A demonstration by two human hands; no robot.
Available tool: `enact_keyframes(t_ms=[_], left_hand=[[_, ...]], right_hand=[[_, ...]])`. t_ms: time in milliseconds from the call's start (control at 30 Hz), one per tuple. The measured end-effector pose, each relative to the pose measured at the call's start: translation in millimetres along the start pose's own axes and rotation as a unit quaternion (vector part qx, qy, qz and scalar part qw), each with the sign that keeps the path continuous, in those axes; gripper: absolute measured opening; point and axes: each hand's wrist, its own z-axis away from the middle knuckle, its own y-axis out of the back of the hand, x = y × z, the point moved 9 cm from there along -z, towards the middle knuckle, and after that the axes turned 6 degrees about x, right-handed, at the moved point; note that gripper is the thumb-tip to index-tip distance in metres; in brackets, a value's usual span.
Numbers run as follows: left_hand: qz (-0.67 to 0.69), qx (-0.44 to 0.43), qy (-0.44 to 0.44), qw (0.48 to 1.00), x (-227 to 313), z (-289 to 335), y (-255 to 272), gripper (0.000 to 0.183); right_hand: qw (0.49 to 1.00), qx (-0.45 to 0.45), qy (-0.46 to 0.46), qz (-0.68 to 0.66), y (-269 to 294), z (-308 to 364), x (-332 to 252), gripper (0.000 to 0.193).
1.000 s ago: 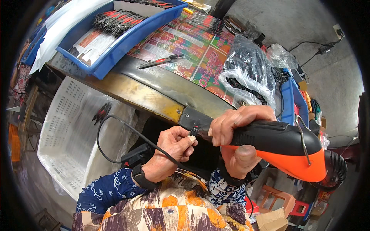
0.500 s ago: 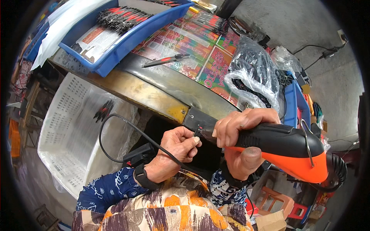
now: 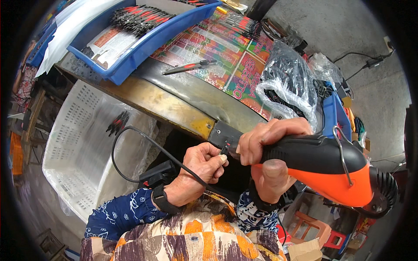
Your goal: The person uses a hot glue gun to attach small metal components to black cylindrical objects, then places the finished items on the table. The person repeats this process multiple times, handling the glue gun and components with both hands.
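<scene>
My right hand (image 3: 272, 150) is wrapped round an orange-and-black power tool (image 3: 324, 156) with a wire hook, shaped like an electric screwdriver. Its working end is hidden behind my fingers, beside a dark metal bracket (image 3: 221, 134) at the bench edge. My left hand (image 3: 202, 165) is closed in a pinch on a small black piece (image 3: 224, 150), right next to the bracket; most of that piece is covered by the fingers. A black cable (image 3: 167, 154) loops across my left wrist. One black-and-red drawing compass (image 3: 189, 67) lies on the bench above my hands.
A blue tray (image 3: 126, 69) with several compasses stands at the back left, and more compasses (image 3: 241, 24) lie behind. A plastic bag (image 3: 289, 82) of dark parts sits at the right. Left below the bench edge is a white crate (image 3: 72, 143) with a few dark-red pieces inside.
My right hand and the power tool have shifted slightly left, toward the bracket, and the tool is turned a little. My left hand keeps its pinch at nearly the same place.
</scene>
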Motion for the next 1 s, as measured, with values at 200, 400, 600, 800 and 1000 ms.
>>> enact_keyframes(t_ms=[200,400,600,800,1000], left_hand=[[-0.010,0.049,-0.049,0.998,4.0,0.3,0.5,0.008],[0.001,0.047,-0.042,0.998,3.8,0.7,-0.3,0.008],[-0.020,0.054,-0.032,0.998,4.7,2.4,-0.1,0.008],[-0.016,0.048,-0.050,0.997,7.7,4.5,-0.8,0.008],[-0.063,0.031,-0.031,0.997,6.1,1.0,0.0,0.011]], right_hand=[[0.999,-0.023,0.039,-0.003,-5.8,-3.2,0.7,0.047],[1.000,-0.013,0.023,-0.006,-6.1,-3.1,2.2,0.048],[1.000,-0.012,0.019,-0.010,-7.9,-3.4,1.6,0.050],[1.000,-0.004,0.005,-0.017,-8.6,-1.5,3.5,0.051],[0.999,0.035,-0.019,-0.030,-7.2,2.3,5.1,0.053]])
